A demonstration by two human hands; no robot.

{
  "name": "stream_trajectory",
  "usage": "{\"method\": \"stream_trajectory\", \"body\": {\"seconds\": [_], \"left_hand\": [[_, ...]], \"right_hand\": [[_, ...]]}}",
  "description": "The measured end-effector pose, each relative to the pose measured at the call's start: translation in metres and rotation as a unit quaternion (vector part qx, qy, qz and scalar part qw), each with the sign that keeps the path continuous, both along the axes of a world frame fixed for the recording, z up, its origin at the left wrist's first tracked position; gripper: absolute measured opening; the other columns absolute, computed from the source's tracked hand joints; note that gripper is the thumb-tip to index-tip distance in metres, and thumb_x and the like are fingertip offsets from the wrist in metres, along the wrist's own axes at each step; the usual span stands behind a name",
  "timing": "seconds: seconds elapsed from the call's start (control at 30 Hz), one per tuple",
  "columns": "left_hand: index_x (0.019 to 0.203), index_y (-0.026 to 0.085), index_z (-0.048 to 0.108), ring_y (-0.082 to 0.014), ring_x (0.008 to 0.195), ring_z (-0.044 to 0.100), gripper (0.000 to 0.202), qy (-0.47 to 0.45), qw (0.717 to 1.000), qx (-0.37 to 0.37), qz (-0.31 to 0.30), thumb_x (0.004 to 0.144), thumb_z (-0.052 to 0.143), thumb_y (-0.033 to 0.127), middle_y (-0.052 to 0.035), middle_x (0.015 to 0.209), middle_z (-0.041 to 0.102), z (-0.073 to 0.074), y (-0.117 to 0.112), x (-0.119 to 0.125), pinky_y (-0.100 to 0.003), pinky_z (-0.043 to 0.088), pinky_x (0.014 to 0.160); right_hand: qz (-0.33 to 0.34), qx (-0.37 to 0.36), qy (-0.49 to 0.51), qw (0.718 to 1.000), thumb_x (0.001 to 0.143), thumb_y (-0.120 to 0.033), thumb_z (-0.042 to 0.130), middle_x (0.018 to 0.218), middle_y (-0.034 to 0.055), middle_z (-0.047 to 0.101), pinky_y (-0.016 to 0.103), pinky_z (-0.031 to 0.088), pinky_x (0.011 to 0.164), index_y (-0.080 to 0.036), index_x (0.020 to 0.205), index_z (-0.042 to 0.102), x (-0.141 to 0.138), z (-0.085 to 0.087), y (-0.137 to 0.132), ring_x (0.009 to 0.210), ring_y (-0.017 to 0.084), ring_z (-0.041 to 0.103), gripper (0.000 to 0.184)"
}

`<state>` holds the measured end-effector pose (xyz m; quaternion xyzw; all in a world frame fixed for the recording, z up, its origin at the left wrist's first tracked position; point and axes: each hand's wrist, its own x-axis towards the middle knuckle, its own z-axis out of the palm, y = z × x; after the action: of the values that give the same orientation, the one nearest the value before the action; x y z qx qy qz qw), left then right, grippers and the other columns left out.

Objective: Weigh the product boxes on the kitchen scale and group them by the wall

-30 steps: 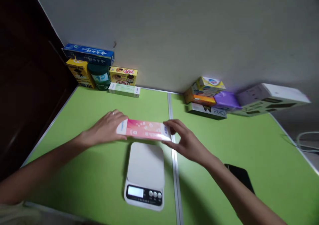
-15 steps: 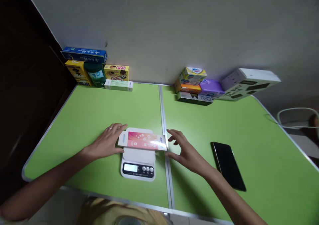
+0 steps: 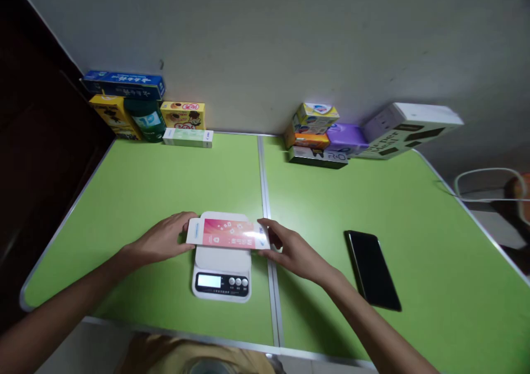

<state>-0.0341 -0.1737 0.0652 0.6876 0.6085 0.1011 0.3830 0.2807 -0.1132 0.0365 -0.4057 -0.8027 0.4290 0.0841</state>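
A long pink and white box (image 3: 227,234) lies across the platform of a small white kitchen scale (image 3: 222,266) near the front of the green table (image 3: 136,192). My left hand (image 3: 163,240) grips the box's left end, fingers curled round it. At the box's right end my right hand (image 3: 290,248) holds it between thumb and fingers. The scale's display and its three buttons face me below the box.
A black phone (image 3: 371,268) lies flat to the right of my right arm. Boxes and a green jar (image 3: 144,119) stand at the back left by the wall. A stack of boxes (image 3: 323,137) and a long white box (image 3: 403,127) sit at the back right.
The box came down from just behind the scale onto its platform. My right hand, briefly apart from the box, is back on its right end. The camera pulled back.
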Motion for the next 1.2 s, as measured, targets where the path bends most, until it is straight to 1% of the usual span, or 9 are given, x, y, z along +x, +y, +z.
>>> {"method": "stream_trajectory", "body": {"seconds": [0.13,0.27,0.43,0.53,0.63,0.77,0.93,1.07,1.2], "left_hand": [[0.116,0.024,0.052,-0.0221,0.089,0.062,0.041,-0.011,1.0,-0.001,0.007,0.077,0.062,0.031,-0.005,0.104,0.065,0.014,0.03,0.026,-0.032,0.051,0.072],[0.12,0.021,0.05,-0.0228,0.093,0.061,0.047,-0.041,0.998,0.048,-0.016,0.076,0.064,0.032,-0.0075,0.11,0.062,0.017,0.09,0.079,-0.033,0.051,0.073],[0.118,0.015,0.052,-0.019,0.083,0.059,0.048,-0.099,0.989,0.105,-0.024,0.072,0.066,0.022,-0.0086,0.103,0.06,-0.005,0.186,0.16,-0.031,0.051,0.071],[0.119,0.015,0.052,-0.0162,0.08,0.058,0.05,-0.131,0.982,0.139,-0.008,0.071,0.066,0.015,-0.0075,0.1,0.059,-0.02,0.235,0.202,-0.027,0.05,0.07],[0.123,0.015,0.05,-0.0163,0.081,0.057,0.054,-0.135,0.975,0.174,0.005,0.072,0.066,0.014,-0.0073,0.1,0.057,-0.034,0.27,0.23,-0.027,0.05,0.072],[0.131,0.014,0.044,-0.0188,0.085,0.059,0.06,-0.097,0.976,0.194,0.022,0.075,0.065,0.016,-0.0086,0.104,0.056,-0.057,0.295,0.246,-0.031,0.05,0.078],[0.129,0.011,0.045,-0.0251,0.097,0.059,0.053,-0.068,0.982,0.175,0.034,0.079,0.062,0.02,-0.0133,0.111,0.055,-0.083,0.305,0.244,-0.038,0.048,0.087],[0.118,0.012,0.054,-0.0263,0.103,0.057,0.036,-0.049,0.985,0.162,0.038,0.083,0.058,0.018,-0.0128,0.11,0.058,-0.088,0.309,0.245,-0.038,0.045,0.092],[0.108,0.012,0.059,-0.0261,0.101,0.058,0.025,-0.031,0.987,0.155,0.041,0.083,0.057,0.017,-0.0126,0.106,0.06,-0.085,0.312,0.248,-0.037,0.046,0.09]], "right_hand": [[-0.026,0.019,0.039,0.999,0.082,-0.031,0.061,0.087,0.0053,0.062,0.032,0.051,0.063,-0.02,0.129,0.044,0.029,0.004,0.019,0.07,0.018,0.056,0.051],[-0.124,0.058,0.093,0.986,0.083,-0.038,0.06,0.113,0.0109,0.055,0.037,0.055,0.08,-0.023,0.128,0.048,0.084,0.0,0.056,0.095,0.022,0.059,0.049],[-0.29,0.078,0.154,0.941,0.079,-0.043,0.061,0.125,0.0116,0.053,0.044,0.053,0.088,-0.024,0.125,0.053,0.143,-0.026,0.123,0.107,0.026,0.059,0.051],[-0.388,0.114,0.191,0.895,0.075,-0.04,0.062,0.127,0.0135,0.057,0.047,0.049,0.093,-0.019,0.123,0.054,0.162,-0.041,0.166,0.111,0.028,0.058,0.054],[-0.452,0.163,0.207,0.852,0.072,-0.036,0.061,0.129,0.0164,0.057,0.046,0.049,0.092,-0.014,0.121,0.057,0.171,-0.053,0.202,0.117,0.03,0.054,0.054],[-0.468,0.183,0.214,0.838,0.069,-0.033,0.061,0.128,0.0135,0.059,0.045,0.05,0.089,-0.017,0.121,0.057,0.175,-0.07,0.233,0.114,0.029,0.055,0.054],[-0.464,0.191,0.227,0.834,0.07,-0.031,0.061,0.135,0.0122,0.054,0.044,0.047,0.095,-0.019,0.127,0.054,0.174,-0.086,0.244,0.113,0.027,0.055,0.059],[-0.446,0.184,0.262,0.836,0.07,-0.031,0.062,0.132,0.009,0.057,0.045,0.046,0.097,-0.022,0.129,0.053,0.173,-0.089,0.246,0.107,0.027,0.059,0.061],[-0.444,0.142,0.275,0.841,0.07,-0.033,0.063,0.125,0.0062,0.062,0.046,0.053,0.086,-0.026,0.133,0.051,0.172,-0.09,0.245,0.097,0.026,0.062,0.064]]}}
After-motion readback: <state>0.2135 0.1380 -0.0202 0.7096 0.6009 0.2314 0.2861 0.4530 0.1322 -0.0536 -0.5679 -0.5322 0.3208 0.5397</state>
